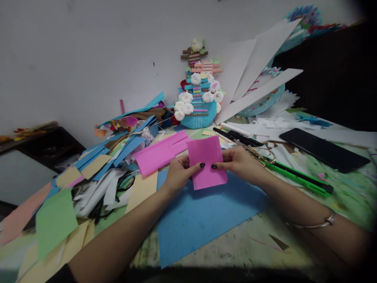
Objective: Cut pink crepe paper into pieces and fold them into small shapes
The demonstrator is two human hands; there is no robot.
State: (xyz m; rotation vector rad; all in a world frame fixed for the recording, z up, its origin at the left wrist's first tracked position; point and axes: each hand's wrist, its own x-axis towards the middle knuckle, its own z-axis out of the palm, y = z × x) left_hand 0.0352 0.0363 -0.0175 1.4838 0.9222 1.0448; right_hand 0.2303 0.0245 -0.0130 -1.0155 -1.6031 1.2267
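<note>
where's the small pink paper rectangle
Just right of the head view's centre, the left hand and right hand hold the small pink paper rectangle over the flat blue paper sheet.

a matt finish is seen on the pink rectangular paper sheet (207, 153), gloss (slight) on the curved silver metal bangle (330, 219).

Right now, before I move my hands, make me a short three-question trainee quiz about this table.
1. True or false: the left hand and right hand both hold the small pink rectangular paper.
2. What lies directly below that paper? A: salmon paper sheet. B: large flat blue sheet. C: green rectangular paper.
3. Fill in: the flat black phone-like slab lies to the person's ____ of both hands.

Key: 1, true; 2, B; 3, right.
</note>
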